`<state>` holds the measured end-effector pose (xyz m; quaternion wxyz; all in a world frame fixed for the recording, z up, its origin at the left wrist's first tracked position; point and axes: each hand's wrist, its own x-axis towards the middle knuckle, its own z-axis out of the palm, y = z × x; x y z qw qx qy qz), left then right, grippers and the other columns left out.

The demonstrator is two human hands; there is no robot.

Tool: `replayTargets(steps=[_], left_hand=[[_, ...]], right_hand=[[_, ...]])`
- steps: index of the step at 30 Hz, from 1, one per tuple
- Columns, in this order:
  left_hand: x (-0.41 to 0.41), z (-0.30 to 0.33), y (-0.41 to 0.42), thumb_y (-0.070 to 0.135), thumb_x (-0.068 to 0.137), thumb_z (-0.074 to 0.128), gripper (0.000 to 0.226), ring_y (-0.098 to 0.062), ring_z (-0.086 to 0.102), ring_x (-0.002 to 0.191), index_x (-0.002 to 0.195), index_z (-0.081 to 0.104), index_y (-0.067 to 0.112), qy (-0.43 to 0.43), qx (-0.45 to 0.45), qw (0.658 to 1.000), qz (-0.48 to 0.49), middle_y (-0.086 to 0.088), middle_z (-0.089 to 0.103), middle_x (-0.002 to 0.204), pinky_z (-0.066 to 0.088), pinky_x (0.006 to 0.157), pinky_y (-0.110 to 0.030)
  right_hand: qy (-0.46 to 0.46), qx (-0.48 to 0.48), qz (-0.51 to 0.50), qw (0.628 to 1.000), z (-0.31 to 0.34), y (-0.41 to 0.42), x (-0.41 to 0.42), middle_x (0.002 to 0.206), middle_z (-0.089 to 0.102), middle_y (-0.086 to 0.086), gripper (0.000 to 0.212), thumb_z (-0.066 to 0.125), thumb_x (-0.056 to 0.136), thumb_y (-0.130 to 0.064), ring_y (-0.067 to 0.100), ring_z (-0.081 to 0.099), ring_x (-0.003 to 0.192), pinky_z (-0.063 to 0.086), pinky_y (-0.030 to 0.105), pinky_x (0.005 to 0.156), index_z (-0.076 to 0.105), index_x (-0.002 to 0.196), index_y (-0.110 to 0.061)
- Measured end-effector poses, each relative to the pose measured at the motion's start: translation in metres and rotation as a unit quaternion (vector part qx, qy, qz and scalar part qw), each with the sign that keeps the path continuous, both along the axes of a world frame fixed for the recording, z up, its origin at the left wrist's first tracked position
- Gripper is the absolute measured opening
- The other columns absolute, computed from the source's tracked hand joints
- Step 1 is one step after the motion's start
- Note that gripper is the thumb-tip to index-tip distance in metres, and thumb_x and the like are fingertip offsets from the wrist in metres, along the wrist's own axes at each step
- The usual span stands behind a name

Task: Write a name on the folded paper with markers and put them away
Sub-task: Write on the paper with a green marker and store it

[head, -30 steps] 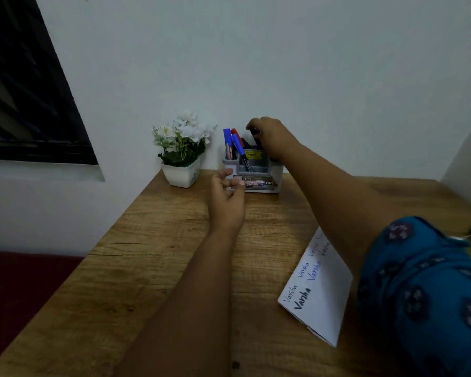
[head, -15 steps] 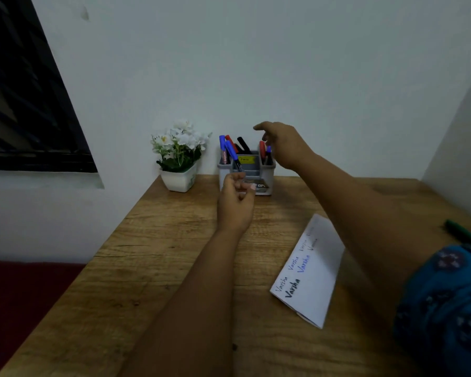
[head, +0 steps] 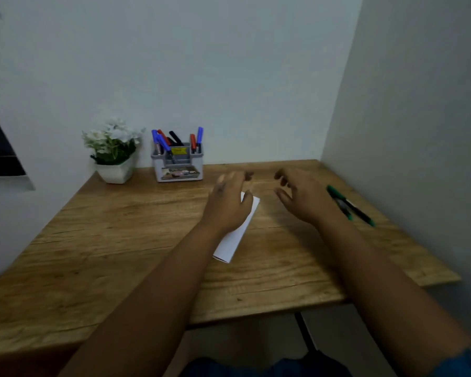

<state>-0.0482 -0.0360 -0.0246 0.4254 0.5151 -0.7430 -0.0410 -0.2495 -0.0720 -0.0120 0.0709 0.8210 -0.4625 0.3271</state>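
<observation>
Both hands were empty, fingers loosely spread: the left hand (head: pixel 229 205) over the folded paper (head: pixel 235 235), the right hand (head: pixel 301 198) beside it. Putting away seemed underway; the green marker (head: pixel 350 206), right of the paper, probably needed picking up for the marker holder (head: pixel 177 165) beyond.

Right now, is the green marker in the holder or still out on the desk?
Out. The green marker lies flat on the desk near the right wall, beside the right hand, well apart from the marker holder.
</observation>
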Motion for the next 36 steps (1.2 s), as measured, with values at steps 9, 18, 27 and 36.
replayTargets(steps=[9, 18, 27, 36], left_hand=[[-0.019, -0.016, 0.003, 0.009, 0.093, 0.044, 0.038, -0.019, 0.048, 0.116, 0.128, 0.054, 0.018, 0.014, -0.002, 1.000, 0.015, 0.005, 0.064, 0.117, 0.045, 0.094, -0.044], [-0.006, -0.023, 0.002, 0.016, 0.092, 0.055, 0.029, -0.016, 0.051, 0.109, 0.120, 0.058, 0.019, 0.015, -0.004, 1.000, 0.001, 0.007, 0.062, 0.109, 0.040, 0.089, -0.027], [-0.010, -0.023, 0.003, 0.014, 0.092, 0.054, 0.029, -0.013, 0.055, 0.106, 0.120, 0.059, 0.019, 0.002, 0.008, 1.000, -0.005, 0.006, 0.063, 0.114, 0.045, 0.088, -0.029], [-0.013, -0.023, 0.002, 0.029, 0.098, 0.049, 0.033, -0.017, 0.046, 0.122, 0.129, 0.054, 0.021, -0.128, -0.061, 0.990, -0.006, 0.005, 0.056, 0.127, 0.028, 0.108, -0.042]], right_hand=[[-0.027, 0.136, -0.309, 0.941, -0.031, 0.005, -0.083, 0.119, 0.061, 0.018, 0.036, 0.048, 0.092, -0.007, 0.034, 0.059, 0.107, 0.051, 0.039, 0.091, 0.059, 0.127, -0.009], [-0.180, 0.193, -0.363, 0.894, -0.032, 0.000, -0.079, 0.105, 0.066, 0.017, 0.018, 0.052, 0.095, -0.007, 0.031, 0.061, 0.091, 0.041, 0.029, 0.070, 0.065, 0.106, -0.003], [-0.087, 0.177, -0.237, 0.951, -0.029, 0.014, -0.049, 0.104, 0.069, 0.011, 0.022, 0.058, 0.091, -0.020, 0.027, 0.063, 0.096, 0.046, 0.030, 0.075, 0.070, 0.107, -0.012], [-0.176, 0.070, 0.057, 0.980, -0.027, 0.030, -0.008, 0.094, 0.067, 0.003, 0.017, 0.056, 0.097, -0.012, 0.012, 0.064, 0.079, 0.048, 0.022, 0.072, 0.070, 0.106, -0.009]])
